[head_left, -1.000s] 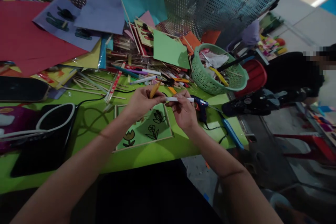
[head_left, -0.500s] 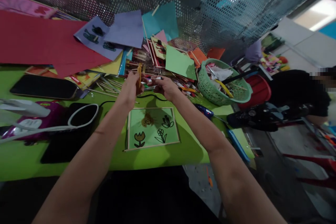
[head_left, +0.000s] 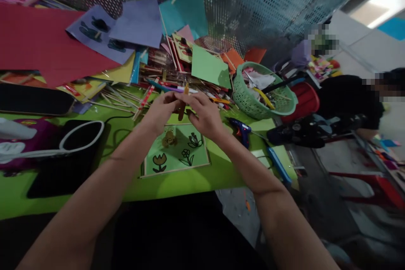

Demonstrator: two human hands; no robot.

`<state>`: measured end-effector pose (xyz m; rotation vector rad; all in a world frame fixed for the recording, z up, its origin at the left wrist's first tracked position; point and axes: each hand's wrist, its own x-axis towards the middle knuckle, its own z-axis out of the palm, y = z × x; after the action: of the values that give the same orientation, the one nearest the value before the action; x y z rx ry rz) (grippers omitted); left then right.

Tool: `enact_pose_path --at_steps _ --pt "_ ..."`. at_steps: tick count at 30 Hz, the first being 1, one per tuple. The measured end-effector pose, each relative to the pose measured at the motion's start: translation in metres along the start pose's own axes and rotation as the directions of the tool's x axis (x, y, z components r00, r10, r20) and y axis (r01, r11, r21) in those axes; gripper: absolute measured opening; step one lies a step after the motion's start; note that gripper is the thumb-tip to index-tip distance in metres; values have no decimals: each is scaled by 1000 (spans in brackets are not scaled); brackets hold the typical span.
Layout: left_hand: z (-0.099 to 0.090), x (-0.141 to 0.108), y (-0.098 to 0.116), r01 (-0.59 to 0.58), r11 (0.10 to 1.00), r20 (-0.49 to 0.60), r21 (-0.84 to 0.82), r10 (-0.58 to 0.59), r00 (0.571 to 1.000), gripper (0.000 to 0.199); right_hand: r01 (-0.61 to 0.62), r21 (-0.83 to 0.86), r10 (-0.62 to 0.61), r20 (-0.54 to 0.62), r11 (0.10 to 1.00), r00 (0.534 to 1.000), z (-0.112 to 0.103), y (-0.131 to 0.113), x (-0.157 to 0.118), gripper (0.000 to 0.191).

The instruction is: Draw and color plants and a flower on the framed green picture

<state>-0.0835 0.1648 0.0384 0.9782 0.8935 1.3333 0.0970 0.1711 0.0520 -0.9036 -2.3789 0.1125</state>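
Observation:
Above the far edge of a green picture card (head_left: 172,158), my left hand (head_left: 163,112) and my right hand (head_left: 204,114) meet. Between their fingers is a small brownish-orange item (head_left: 182,112), perhaps a marker or tube, held roughly upright. Both hands have their fingers closed round it. The card has a thin wooden border and shows outlined flowers and a brown figure; it lies flat on the green tabletop. The fingers partly hide the item.
Sticks and pens (head_left: 126,97) lie beyond my hands, with coloured paper behind. At right are a green basket (head_left: 264,107), a blue glue gun (head_left: 242,128) and a person in black (head_left: 351,93). A purple device with a white cable (head_left: 82,124) is at left.
My hands have come together around the brownish-orange item, which was upright in my left hand. The white item by my right hand no longer shows clearly. The view has shifted slightly.

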Motion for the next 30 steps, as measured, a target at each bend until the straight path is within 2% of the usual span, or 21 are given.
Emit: enact_pose_path --at_steps 3,6,8,9,10,12,14,16,19,22,25,28,30 --pt "6 -4 -5 5 996 103 91 -14 995 27 -11 -84 11 -4 996 1000 -3 6 -16 60" --pt "7 -5 -3 -5 966 265 258 -66 962 24 -36 -10 35 -66 999 997 -11 15 -33 53" --pt "5 -4 0 -54 900 289 434 -82 954 31 -62 89 72 -114 994 991 -20 20 -44 50" --pt "3 -3 1 -82 826 292 558 -103 951 34 -88 147 109 -139 985 984 -24 21 -50 47" --pt "2 -2 1 -120 713 296 691 -127 947 35 -124 215 162 -166 969 973 -28 22 -55 43" --pt "-2 0 1 -224 402 311 888 -167 935 31 -199 389 295 -206 900 933 -33 22 -67 32" --pt "-6 1 0 -308 146 334 940 -210 919 26 -267 585 445 -183 766 876 -36 21 -78 25" --pt "-8 1 0 -338 36 336 940 -254 907 29 -321 739 555 -85 592 828 -36 20 -88 27" --pt "-9 0 1 -326 -18 307 945 -288 907 28 -397 847 613 111 353 782 -36 18 -97 34" --pt "-8 -1 2 -322 -50 292 945 -307 906 26 -470 858 593 272 207 758 -38 17 -97 39" --pt "-6 -1 1 -333 -68 298 940 -308 904 27 -506 850 552 355 147 755 -40 19 -92 37" --pt "-5 -1 3 -320 -61 290 946 -289 912 30 -510 851 552 368 124 748 -38 22 -88 27" --pt "-5 -1 4 -271 -43 250 962 -274 929 32 -513 850 587 356 120 727 -36 24 -86 22"
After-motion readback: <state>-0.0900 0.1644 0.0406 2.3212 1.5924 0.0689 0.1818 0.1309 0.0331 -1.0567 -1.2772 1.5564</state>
